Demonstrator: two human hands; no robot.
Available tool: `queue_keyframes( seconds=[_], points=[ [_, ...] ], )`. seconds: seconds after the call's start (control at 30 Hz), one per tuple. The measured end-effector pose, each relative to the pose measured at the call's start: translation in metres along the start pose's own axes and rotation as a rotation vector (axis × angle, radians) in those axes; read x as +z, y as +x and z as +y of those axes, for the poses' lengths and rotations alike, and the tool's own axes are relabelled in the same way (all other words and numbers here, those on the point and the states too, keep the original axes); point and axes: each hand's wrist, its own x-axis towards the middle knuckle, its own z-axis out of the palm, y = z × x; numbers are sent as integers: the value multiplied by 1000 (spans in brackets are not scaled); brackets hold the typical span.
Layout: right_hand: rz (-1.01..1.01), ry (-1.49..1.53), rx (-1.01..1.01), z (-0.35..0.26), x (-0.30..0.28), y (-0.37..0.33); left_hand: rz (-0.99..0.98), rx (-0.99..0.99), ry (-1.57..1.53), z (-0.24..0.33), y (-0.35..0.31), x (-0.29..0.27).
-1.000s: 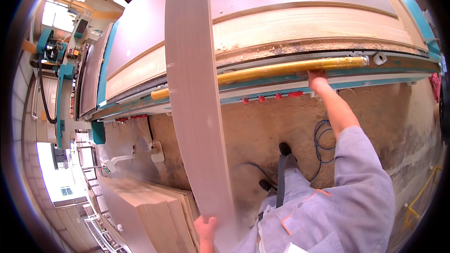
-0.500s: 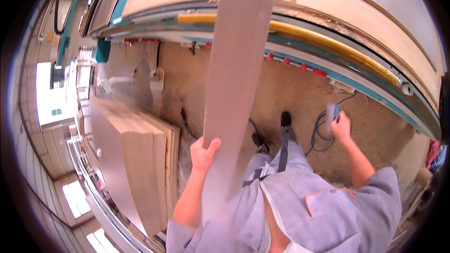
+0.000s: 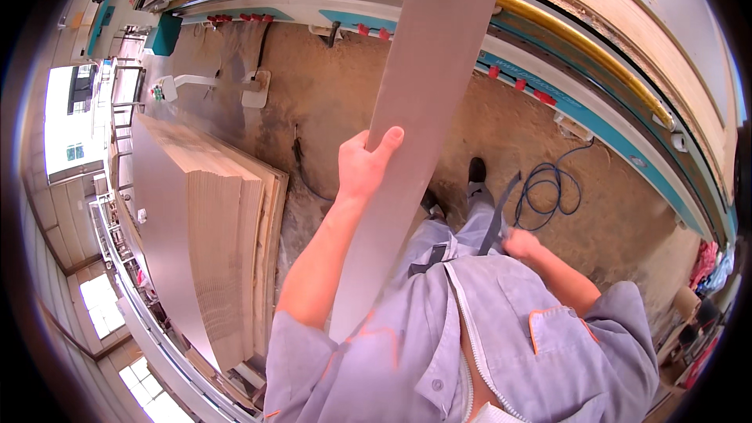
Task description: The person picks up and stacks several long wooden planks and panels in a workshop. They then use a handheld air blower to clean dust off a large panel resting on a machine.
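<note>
A long, narrow grey board (image 3: 439, 55) runs from the machine's edge back against my body. My left hand (image 3: 364, 163) clasps its left edge, the thumb lying on the face and the other fingers going behind, out of sight. Down by my right hip is my right hand (image 3: 522, 245), close to a dark hanging belt strap (image 3: 495, 223). Its fingers are smeared and partly hidden, so what they hold, if anything, cannot be made out.
A long teal and white machine (image 3: 580, 106) with a yellow rail (image 3: 587, 27) and red knobs crosses ahead. Stacked boards (image 3: 223, 251) stand at left. A dark blue hose (image 3: 558, 188) lies coiled on the dusty floor (image 3: 470, 129); a black cable lies near the stack.
My left hand has moved farther ahead and slightly right, and the board has shifted right in view. My right hand has dropped from the right, with a small grey-blue object, to my hip.
</note>
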Motion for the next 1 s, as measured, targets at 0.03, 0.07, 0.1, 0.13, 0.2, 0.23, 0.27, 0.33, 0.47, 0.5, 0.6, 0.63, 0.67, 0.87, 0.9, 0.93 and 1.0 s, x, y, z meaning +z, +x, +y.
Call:
queue_keyframes(
  seconds=[0.03, 0.07, 0.1, 0.13, 0.2, 0.23, 0.27, 0.33, 0.47, 0.5, 0.6, 0.63, 0.67, 0.87, 0.9, 0.93, 1.0],
  points=[
    [71, 43, -1, -2, -8, 6, 5, 0, -13, -2, 0, -5],
    [193, 243, -12, -3, -20, 11, 11, 0, -25, -3, 1, -9],
    [380, 462, -83, -10, -31, 19, 12, 5, -36, -4, 2, -13],
    [382, 647, -334, -23, -56, 22, 11, 11, -41, -3, 3, -15],
    [555, 1135, -827, -89, -92, 17, 5, 27, -47, 1, 3, -17],
    [539, 1171, -922, -140, -125, -19, 18, 36, -42, 0, 4, -20],
    [574, 1224, -986, -180, -148, -44, 11, 52, -35, 2, 6, -20],
    [560, 1441, -1052, -247, -176, -71, 10, 67, -36, 5, 7, -21],
    [663, 1501, -1272, -312, -171, -83, 4, 75, -71, 10, 4, -19],
    [724, 1450, -1266, -315, -160, -79, 9, 74, -82, 10, 4, -19],
    [790, 1366, -1202, -314, -92, -63, 30, 100, 0, 8, 11, -24],
    [732, 1364, -1188, -312, -67, -64, 21, 86, -28, 9, 11, -25],
    [678, 1362, -1173, -310, -42, -65, 10, 75, -55, 14, 11, -26],
    [384, 1515, -1133, -281, -23, -75, -25, 40, -149, 21, 7, -28],
    [430, 1484, -1149, -283, -28, -77, -33, 25, -161, 25, 6, -26],
    [474, 1457, -1158, -285, -31, -80, -27, 31, -150, 24, 5, -25],
    [687, 1271, -1230, -298, -46, -79, -14, 42, -127, 20, 5, -25]
  ],
)
